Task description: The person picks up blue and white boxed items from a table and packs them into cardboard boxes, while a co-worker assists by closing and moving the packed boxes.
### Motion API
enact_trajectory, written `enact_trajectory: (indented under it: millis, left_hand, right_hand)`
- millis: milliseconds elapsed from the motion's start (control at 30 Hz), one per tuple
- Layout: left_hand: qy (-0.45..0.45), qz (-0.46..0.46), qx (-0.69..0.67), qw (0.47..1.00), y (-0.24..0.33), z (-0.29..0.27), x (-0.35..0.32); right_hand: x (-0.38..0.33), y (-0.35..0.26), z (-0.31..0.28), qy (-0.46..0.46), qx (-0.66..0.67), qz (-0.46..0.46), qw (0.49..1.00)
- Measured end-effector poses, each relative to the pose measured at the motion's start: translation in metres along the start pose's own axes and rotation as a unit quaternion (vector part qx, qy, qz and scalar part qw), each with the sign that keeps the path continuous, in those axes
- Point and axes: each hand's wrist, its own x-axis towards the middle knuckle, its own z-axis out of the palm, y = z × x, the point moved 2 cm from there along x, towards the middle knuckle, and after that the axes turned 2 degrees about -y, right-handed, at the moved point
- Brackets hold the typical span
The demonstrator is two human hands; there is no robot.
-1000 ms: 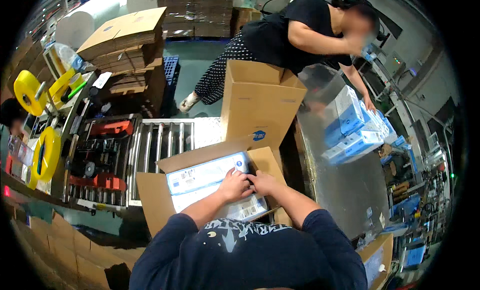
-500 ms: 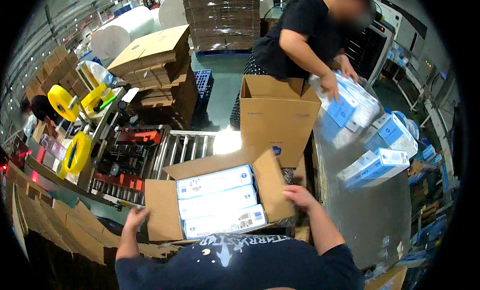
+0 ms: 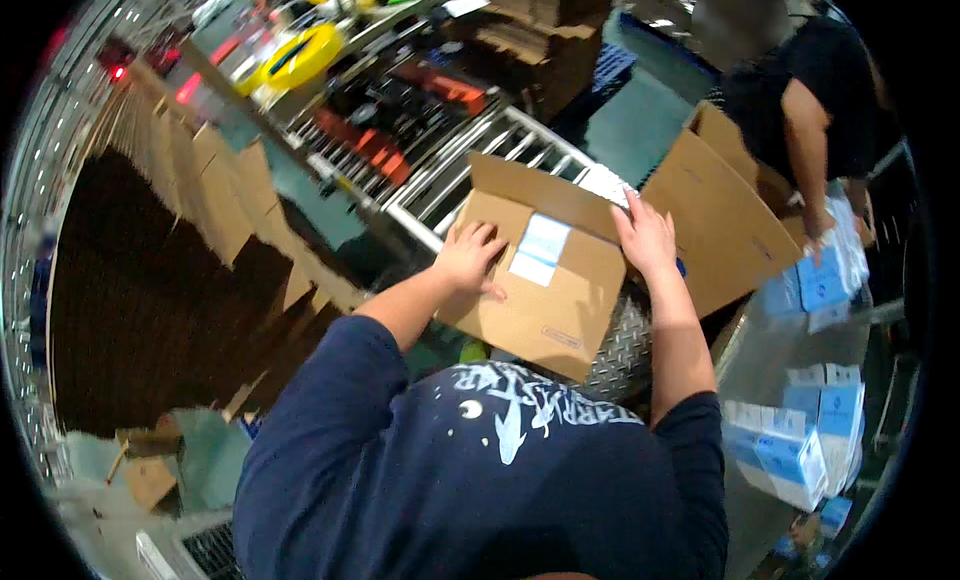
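Note:
In front of me, a brown carton (image 3: 570,310) sits at the near end of the roller conveyor with flaps folded inward. Between the flaps, part of the white and light-blue boxes (image 3: 541,248) inside shows. Its far flap (image 3: 545,200) still stands up. My left hand (image 3: 472,260) lies spread on the folded left part of the carton top, fingers apart. At the far right corner, my right hand (image 3: 648,235) holds the end of the raised flap, thumb on the near side; its other fingers are partly hidden.
A taller open carton (image 3: 715,220) stands to the right, beside a co-worker (image 3: 820,100) handling blue-and-white packs (image 3: 835,265). More packs (image 3: 790,450) lie on the metal table (image 3: 745,370). A taping machine (image 3: 400,110) is at far left; stacked flat cardboard (image 3: 190,270) fills the left.
The view has turned, and I lean closer over the carton. Its side flaps, spread out before, are now folded in over the boxes. Both hands have moved from the outer flaps onto the carton's top.

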Motion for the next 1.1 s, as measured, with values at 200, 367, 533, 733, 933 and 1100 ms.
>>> enact_trajectory:
  millis: [200, 367, 533, 733, 933, 1100]
  left_hand:
    - [0.091, -0.109, -0.527, 0.838, -0.099, 0.058, -0.024]
    - [-0.034, -0.024, -0.630, 0.775, -0.114, 0.023, 0.107]
    - [0.009, -0.087, -0.292, 0.952, -0.154, -0.023, 0.207]
    - [0.142, 0.025, 0.023, 0.989, -0.227, -0.036, 0.190]
    - [0.137, -0.047, 0.031, 0.989, -0.348, -0.072, 0.213]
    - [0.186, -0.073, 0.063, 0.978, -0.399, -0.084, 0.224]
  right_hand:
    - [-0.136, -0.001, 0.100, -0.092, 0.011, 0.006, 0.996]
    - [-0.121, -0.006, 0.125, -0.024, 0.620, 0.489, 0.614]
    - [-0.084, -0.054, 0.178, 0.112, 0.617, 0.552, 0.550]
    - [0.057, -0.095, 0.251, -0.019, 0.692, 0.494, 0.526]
    - [0.196, -0.131, 0.335, -0.011, 0.631, 0.445, 0.636]
    - [0.248, -0.130, 0.370, -0.063, 0.636, 0.395, 0.660]
